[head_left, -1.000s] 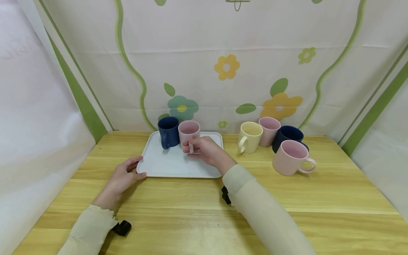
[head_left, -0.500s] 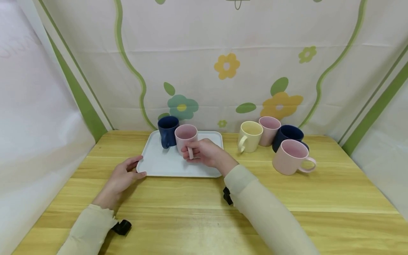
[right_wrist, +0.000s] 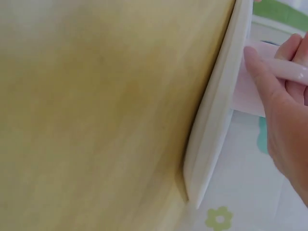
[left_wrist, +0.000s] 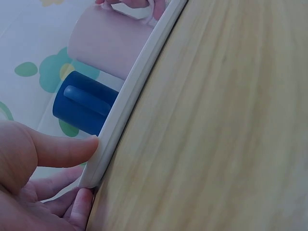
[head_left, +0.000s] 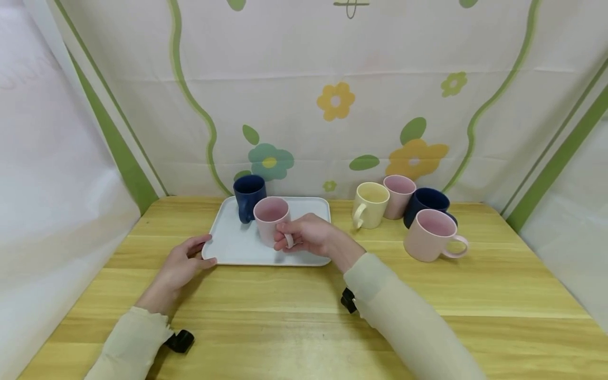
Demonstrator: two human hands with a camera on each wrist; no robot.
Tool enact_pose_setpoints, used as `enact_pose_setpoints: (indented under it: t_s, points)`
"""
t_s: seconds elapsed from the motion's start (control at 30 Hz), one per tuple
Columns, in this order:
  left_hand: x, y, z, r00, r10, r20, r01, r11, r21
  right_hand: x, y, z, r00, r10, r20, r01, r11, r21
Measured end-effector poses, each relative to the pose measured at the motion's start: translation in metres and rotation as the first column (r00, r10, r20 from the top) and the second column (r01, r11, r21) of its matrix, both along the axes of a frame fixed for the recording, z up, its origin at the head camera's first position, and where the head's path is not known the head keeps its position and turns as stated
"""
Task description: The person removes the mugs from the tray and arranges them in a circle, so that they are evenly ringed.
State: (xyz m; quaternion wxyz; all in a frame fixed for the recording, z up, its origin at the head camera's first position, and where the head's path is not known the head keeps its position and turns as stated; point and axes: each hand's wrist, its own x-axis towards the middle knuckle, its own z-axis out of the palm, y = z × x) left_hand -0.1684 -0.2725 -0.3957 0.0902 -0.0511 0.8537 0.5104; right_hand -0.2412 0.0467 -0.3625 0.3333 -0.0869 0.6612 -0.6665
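Observation:
A white tray [head_left: 230, 248] lies on the wooden table. My left hand [head_left: 182, 264] holds its near left corner; in the left wrist view, the thumb of my left hand [left_wrist: 38, 163] presses on the tray rim [left_wrist: 126, 98] with fingers around the corner. My right hand [head_left: 313, 236] grips the handle of a pink mug [head_left: 267, 224], upright over the middle of the tray. The right wrist view shows fingers of my right hand [right_wrist: 284, 110] curled through that handle. A dark blue mug [head_left: 254, 192] stands at the tray's back left, handle facing forward.
To the tray's right stand a cream mug [head_left: 372, 208], a pink mug [head_left: 398, 196], a dark blue mug [head_left: 426, 200] and a nearer pink mug [head_left: 429, 237] with its handle pointing right. A flower-patterned cloth [head_left: 304, 105] hangs behind the table [head_left: 266, 316].
My right hand has brought the pink mug toward me and slightly left across the tray, away from beside the blue mug. My left hand keeps its place at the tray corner.

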Motion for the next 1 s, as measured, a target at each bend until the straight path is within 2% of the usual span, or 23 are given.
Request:
enact_pose_setpoints:
  t_s: [0.2,0.43,0.57,0.7,1.0]
  points:
    - [0.000,0.000,0.001,1.000,0.002,0.014,-0.003,1.000,0.014,0.018,-0.001,0.005,0.999,-0.038,-0.006,0.037,0.998,-0.045]
    - [0.001,0.000,0.000,1.000,0.002,0.012,-0.002,1.000,-0.002,0.037,0.005,0.012,0.994,-0.111,-0.023,0.107,0.984,-0.145]
    - [0.001,0.000,0.000,1.000,-0.002,0.007,0.002,1.000,-0.011,0.047,0.012,0.016,0.989,-0.147,-0.001,0.142,0.957,-0.254]
    - [0.002,-0.001,-0.001,1.000,-0.009,0.004,0.009,1.000,-0.011,0.055,0.019,0.019,0.985,-0.169,-0.022,0.151,0.926,-0.346]
    - [0.002,0.000,-0.001,1.000,-0.003,-0.001,0.003,1.000,-0.024,0.069,0.041,0.022,0.946,-0.299,-0.124,0.240,0.906,-0.349]
